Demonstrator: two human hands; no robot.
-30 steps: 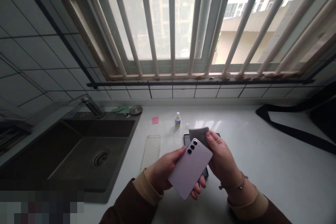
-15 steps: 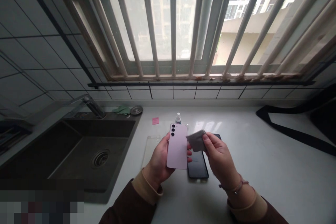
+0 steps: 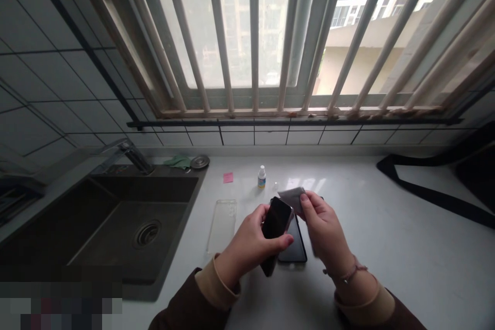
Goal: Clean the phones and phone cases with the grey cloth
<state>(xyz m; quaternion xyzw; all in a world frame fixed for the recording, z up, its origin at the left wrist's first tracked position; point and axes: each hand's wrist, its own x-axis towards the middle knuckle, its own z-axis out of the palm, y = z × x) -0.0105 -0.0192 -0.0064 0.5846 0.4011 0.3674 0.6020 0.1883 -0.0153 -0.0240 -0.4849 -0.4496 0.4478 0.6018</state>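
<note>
Two hands up over a white table, both just above a dark flat phone lying screen-up on it. Wrapped around a second, handheld phone with the left hand: grip closed on it, thumb across the lower front, fingers curled over the far side, dark screen turned toward the camera, top end tilted up and away. Held over the flat phone's left edge, clear of the table. Pinching a small grey cloth with the right hand: grip closed, thumb and forefinger nipped on the lower edge, the rest sticking up free above the flat phone's far end, right beside the handheld phone's top corner; touching or not, cannot tell. Left of the flat phone, a clear phone case flat on the table. Beyond the flat phone, toward the window, a small dropper bottle standing upright, and farther left a pink sticky note. Well to the left of the flat phone, a dark sink set into the table, with a tap at its back. Well to the right of the flat phone, a black strap lying across the table.
</note>
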